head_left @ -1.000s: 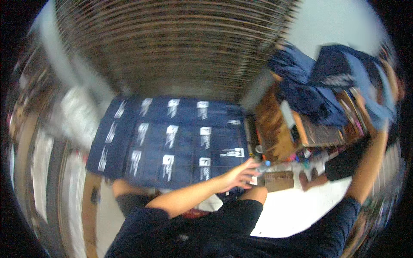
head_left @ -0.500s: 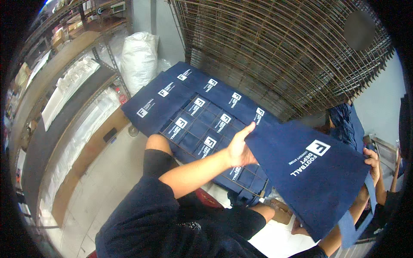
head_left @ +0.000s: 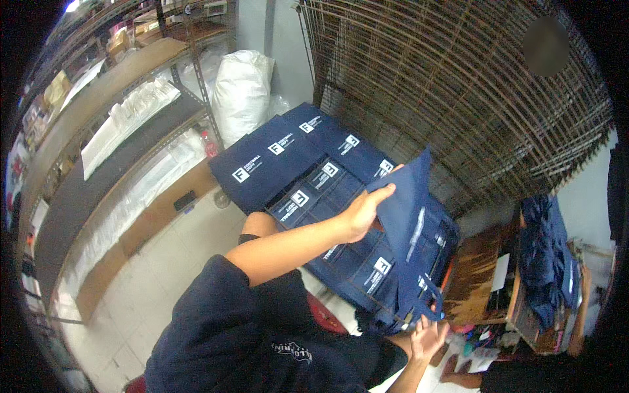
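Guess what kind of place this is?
Probably a small workshop or stockroom for tote bags: rows of navy bags laid out flat, shelves stacked with white bundles, a stuffed white sack. Left hand and right hand hold one navy bag.

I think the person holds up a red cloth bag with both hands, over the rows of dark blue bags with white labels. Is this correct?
Not quite: the bag is dark blue, not red. The head view shows the left hand gripping its upper edge and the right hand at its lower end, over the rows of dark blue bags with white labels. The rest is right.
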The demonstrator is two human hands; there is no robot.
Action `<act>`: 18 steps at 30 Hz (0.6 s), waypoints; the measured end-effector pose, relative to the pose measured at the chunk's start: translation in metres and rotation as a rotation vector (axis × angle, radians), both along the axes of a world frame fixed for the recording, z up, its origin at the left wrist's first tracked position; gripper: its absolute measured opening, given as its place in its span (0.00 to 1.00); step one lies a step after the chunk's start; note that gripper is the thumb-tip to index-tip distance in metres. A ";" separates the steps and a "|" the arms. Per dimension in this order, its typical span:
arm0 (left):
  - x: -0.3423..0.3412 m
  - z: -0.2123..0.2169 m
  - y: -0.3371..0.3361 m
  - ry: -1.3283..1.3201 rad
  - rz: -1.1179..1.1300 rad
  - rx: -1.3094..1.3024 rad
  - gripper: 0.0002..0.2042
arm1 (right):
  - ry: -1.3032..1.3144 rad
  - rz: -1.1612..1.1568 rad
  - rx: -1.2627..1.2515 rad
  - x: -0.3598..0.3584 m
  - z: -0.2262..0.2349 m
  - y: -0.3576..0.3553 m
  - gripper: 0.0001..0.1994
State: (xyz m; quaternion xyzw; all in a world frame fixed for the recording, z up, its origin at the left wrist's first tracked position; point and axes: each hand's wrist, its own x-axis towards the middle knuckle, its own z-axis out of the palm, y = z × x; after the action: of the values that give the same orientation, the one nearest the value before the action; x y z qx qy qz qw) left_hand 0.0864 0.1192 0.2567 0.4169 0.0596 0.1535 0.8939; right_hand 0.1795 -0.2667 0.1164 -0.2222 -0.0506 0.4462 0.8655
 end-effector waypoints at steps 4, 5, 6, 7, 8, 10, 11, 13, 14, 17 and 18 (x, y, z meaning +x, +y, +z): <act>-0.025 -0.026 0.017 0.141 0.051 0.026 0.26 | 0.206 0.035 -0.431 0.017 -0.094 0.034 0.10; -0.028 -0.030 0.021 0.133 0.058 0.011 0.26 | 0.162 0.059 -0.562 0.002 -0.086 0.063 0.09; -0.031 -0.029 0.026 0.169 0.080 -0.043 0.27 | 0.170 0.084 -0.602 -0.005 -0.087 0.077 0.08; -0.036 -0.024 0.030 0.144 0.097 -0.038 0.28 | 0.177 0.110 -0.637 -0.009 -0.088 0.092 0.07; -0.043 -0.018 0.036 0.122 0.119 -0.030 0.28 | 0.202 0.073 -0.748 -0.018 -0.073 0.109 0.05; -0.054 -0.021 0.054 0.087 0.179 -0.014 0.27 | 0.206 0.126 -0.751 -0.010 -0.080 0.115 0.09; -0.063 -0.026 0.067 0.167 0.226 0.054 0.28 | 0.204 0.155 -0.748 -0.003 -0.083 0.117 0.11; -0.071 -0.080 0.103 0.225 0.388 0.269 0.29 | 0.093 0.113 -0.824 0.009 -0.081 0.121 0.19; -0.077 -0.084 0.112 0.288 0.377 0.248 0.29 | 0.007 0.118 -0.854 0.013 -0.067 0.123 0.21; -0.079 -0.099 0.137 0.424 0.321 0.179 0.31 | -0.228 0.115 -0.942 0.034 -0.040 0.134 0.20; -0.075 -0.111 0.149 0.437 0.300 0.152 0.30 | -0.284 0.108 -0.974 0.049 -0.038 0.143 0.21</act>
State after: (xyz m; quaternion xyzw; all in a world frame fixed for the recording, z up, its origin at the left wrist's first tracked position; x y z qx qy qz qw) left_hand 0.0112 0.2680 0.1460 0.4925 0.3005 0.1947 0.7933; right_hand 0.2282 -0.1237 0.0789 -0.6554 0.0346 0.4275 0.6217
